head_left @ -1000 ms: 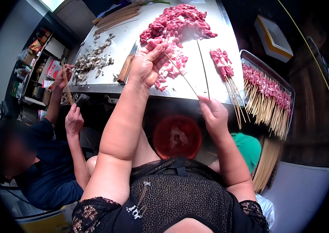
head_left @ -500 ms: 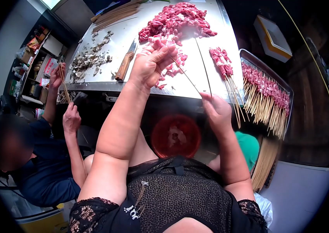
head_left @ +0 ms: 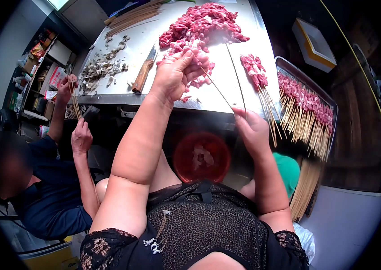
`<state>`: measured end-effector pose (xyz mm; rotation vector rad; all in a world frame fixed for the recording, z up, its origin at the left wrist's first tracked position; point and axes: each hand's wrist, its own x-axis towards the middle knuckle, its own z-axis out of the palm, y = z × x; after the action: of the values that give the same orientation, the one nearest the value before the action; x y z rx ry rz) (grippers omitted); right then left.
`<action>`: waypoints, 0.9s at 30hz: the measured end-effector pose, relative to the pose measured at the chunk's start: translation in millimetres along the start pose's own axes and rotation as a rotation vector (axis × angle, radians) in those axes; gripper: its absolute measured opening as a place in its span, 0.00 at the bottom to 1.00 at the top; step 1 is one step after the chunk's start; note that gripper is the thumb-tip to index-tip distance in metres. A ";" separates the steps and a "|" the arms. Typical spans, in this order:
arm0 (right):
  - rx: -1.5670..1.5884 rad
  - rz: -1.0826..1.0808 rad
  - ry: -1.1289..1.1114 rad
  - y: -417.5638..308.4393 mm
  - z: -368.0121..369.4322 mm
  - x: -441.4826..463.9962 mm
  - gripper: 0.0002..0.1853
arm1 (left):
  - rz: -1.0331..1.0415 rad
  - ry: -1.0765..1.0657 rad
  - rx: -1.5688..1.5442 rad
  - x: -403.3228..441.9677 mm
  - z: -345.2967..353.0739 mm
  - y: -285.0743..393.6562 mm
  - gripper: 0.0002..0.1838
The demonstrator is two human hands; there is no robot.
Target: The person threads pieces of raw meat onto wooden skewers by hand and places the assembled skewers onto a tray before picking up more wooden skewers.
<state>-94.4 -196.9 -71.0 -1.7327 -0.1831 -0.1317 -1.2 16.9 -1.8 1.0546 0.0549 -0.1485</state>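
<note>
My left hand point(head_left: 174, 77) is at the near edge of a heap of raw meat pieces point(head_left: 204, 24), its thumb and fingers curled around what looks like a piece of meat, largely hidden. My right hand point(head_left: 250, 128) grips the lower end of thin skewers point(head_left: 217, 91) in front of the table edge. One skewer slants up to the fingers of my left hand; another points up over the white tabletop point(head_left: 226, 72). Several filled meat skewers point(head_left: 254, 72) lie on the table to the right, their sticks overhanging the edge.
A metal tray point(head_left: 334, 114) of meat skewers stands at right, above bundled bare sticks point(head_left: 305, 189). A wooden-handled knife point(head_left: 143, 75), greyish scraps point(head_left: 102, 69) and more sticks point(head_left: 134, 18) lie on the table. Below is a red basin point(head_left: 181, 157). At left, a co-worker's hands point(head_left: 81, 136) hold sticks.
My left thumb and fingers have shifted slightly at the skewer's end. My right hand keeps its grip. The co-worker's sticks have tilted more upright.
</note>
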 end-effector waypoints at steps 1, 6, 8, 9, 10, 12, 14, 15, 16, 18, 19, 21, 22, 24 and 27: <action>-0.002 0.002 0.001 0.1 -0.7 -0.1 0.10 | 0.002 -0.006 -0.005 -0.5 1.2 -1.1 0.14; -0.084 -0.046 0.025 -4.4 -3.6 0.0 0.09 | -0.009 -0.020 -0.066 1.7 5.3 -12.4 0.13; -0.091 -0.085 0.047 1.5 -1.1 1.0 0.09 | -0.033 -0.017 -0.107 1.4 8.0 -13.6 0.15; -0.088 -0.127 0.070 5.9 0.4 1.4 0.09 | -0.034 -0.016 -0.114 1.6 8.4 -13.7 0.15; -0.044 -0.077 0.054 9.6 1.0 1.1 0.09 | -0.050 -0.032 -0.131 1.7 8.9 -13.9 0.16; 0.004 -0.048 0.055 12.7 4.2 0.9 0.09 | -0.057 -0.058 -0.179 2.7 10.9 -16.8 0.15; 0.147 0.034 0.033 11.0 6.3 -0.5 0.10 | -0.040 -0.049 -0.196 1.3 16.1 -23.1 0.15; 0.142 0.035 0.033 10.7 6.4 -1.3 0.10 | -0.020 -0.038 -0.206 1.0 17.7 -25.1 0.15; 0.203 0.086 0.018 10.5 6.7 -2.3 0.10 | -0.030 -0.051 -0.205 2.4 16.5 -26.8 0.14; 0.267 0.136 0.001 11.6 7.5 -2.5 0.10 | -0.007 -0.073 -0.175 5.2 14.2 -27.2 0.14; 0.285 0.137 0.006 14.1 7.6 -2.1 0.10 | 0.016 -0.095 -0.144 5.7 13.4 -26.3 0.14; 0.302 0.137 0.007 15.2 6.7 -1.3 0.10 | 0.019 -0.069 -0.112 5.0 13.5 -21.4 0.14; 0.284 0.141 0.005 15.0 6.4 -1.4 0.10 | 0.020 -0.046 -0.078 4.3 13.9 -18.0 0.13; 0.268 0.144 0.004 13.9 6.6 -1.9 0.10 | 0.020 -0.017 -0.093 2.6 14.1 -11.5 0.13; 0.235 0.132 0.001 12.6 6.4 -2.7 0.10 | 0.027 0.016 -0.110 3.6 11.7 -10.6 0.13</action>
<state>-94.7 -192.8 -84.8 -1.5054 -0.0794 -0.0125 0.6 1.2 -5.6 0.9465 0.0629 -0.1117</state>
